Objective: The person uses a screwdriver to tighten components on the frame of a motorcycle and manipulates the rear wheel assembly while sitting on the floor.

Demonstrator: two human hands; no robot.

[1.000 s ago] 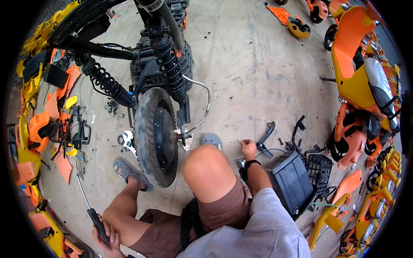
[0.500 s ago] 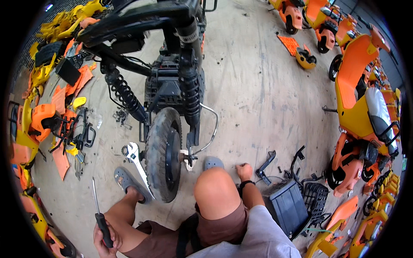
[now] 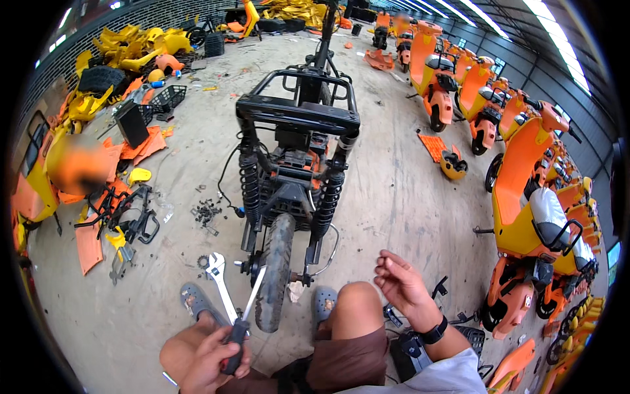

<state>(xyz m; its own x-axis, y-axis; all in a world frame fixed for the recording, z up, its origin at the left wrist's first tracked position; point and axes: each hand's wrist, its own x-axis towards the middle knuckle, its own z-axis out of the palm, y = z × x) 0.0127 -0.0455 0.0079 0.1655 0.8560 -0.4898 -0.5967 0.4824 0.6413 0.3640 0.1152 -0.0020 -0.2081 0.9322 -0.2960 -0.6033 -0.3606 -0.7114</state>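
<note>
My left hand [image 3: 213, 358] grips a screwdriver [image 3: 238, 331] with a dark handle, its metal shaft angled up toward the rear wheel [image 3: 273, 276] of a stripped black scooter frame [image 3: 298, 118]. A large silver adjustable wrench [image 3: 224, 289] lies beside it, left of the tyre, its lower end hidden near my hand. Two black coil shock absorbers [image 3: 326, 210] flank the wheel, and a bent pale cable or tube [image 3: 332, 253] loops at its right. My right hand [image 3: 400, 282] is raised above my right knee, fingers loosely curled and apart, holding nothing visible.
Rows of orange-and-yellow scooters [image 3: 525, 197] line the right, with a yellow helmet [image 3: 453, 169] beside them. Loose panels [image 3: 88, 246], black brackets [image 3: 134, 217] and heaped yellow bodywork [image 3: 138, 46] lie to the left. A dark box [image 3: 410, 358] is by my right leg.
The view has tilted up, showing more of the frame and hall. My left hand has brought the screwdriver rightward toward the wheel; my right hand has risen from down beside my knee.
</note>
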